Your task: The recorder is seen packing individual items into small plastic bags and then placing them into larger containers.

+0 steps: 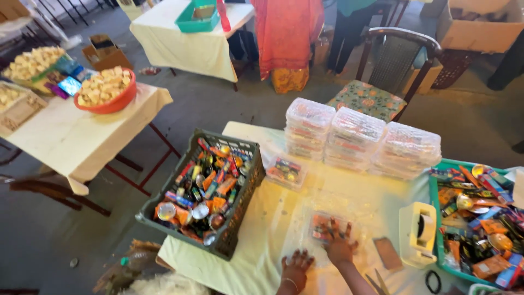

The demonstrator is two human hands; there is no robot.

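Both hands (319,257) flat on clear plastic box (327,226).

Grey floor (229,104), cloth-covered tables (82,142) — cushioned chair (382,82); daylight

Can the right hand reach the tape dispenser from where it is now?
Probably yes. The right hand rests on a clear packet, and only a small brown card lies between it and the tape dispenser.
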